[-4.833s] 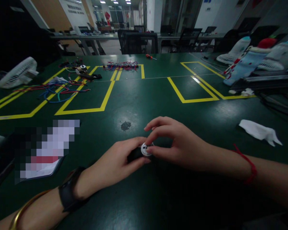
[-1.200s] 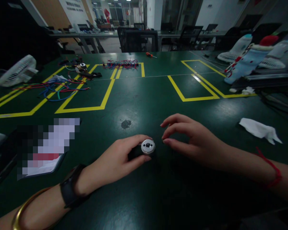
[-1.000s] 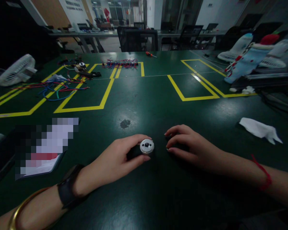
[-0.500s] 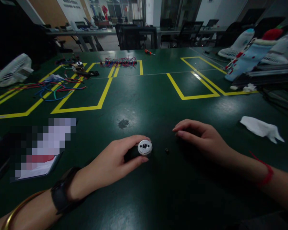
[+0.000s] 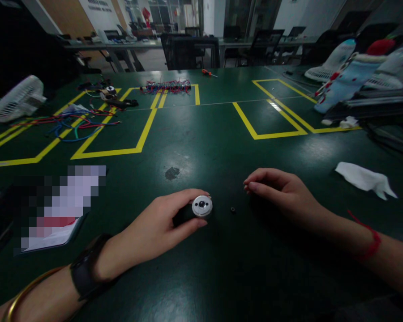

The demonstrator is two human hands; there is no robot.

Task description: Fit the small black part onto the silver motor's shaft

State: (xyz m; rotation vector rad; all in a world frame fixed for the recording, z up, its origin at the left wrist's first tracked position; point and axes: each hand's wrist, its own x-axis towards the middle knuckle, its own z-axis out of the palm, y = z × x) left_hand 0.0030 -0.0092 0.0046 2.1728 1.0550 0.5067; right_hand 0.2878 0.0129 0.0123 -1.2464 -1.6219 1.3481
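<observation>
My left hand [image 5: 157, 223] grips a round silver metal part [image 5: 202, 205] between thumb and fingers. Its top face, with a dark centre and a small dark hole on either side, is turned up. Just right of it a tiny black ring-like piece [image 5: 233, 210] lies on the green tabletop [image 5: 201, 143], touched by neither hand. Above and to the right of that piece, my right hand [image 5: 282, 192] is closed in a pinch. Whatever its fingertips hold, if anything, is too small to make out.
Crumpled white tissue [image 5: 364, 179] lies to the right, a phone-like flat object [image 5: 50, 237] to the left. Farther back are coloured wires [image 5: 70, 125], an orange screwdriver [image 5: 206, 72], a white fan [image 5: 23, 100] and a light-blue plush figure [image 5: 349, 85]. Yellow tape [image 5: 107, 153] marks the tabletop.
My right thumb and fingertips have come closer together and shifted very slightly right. My left hand still holds the round metal part in the same place.
</observation>
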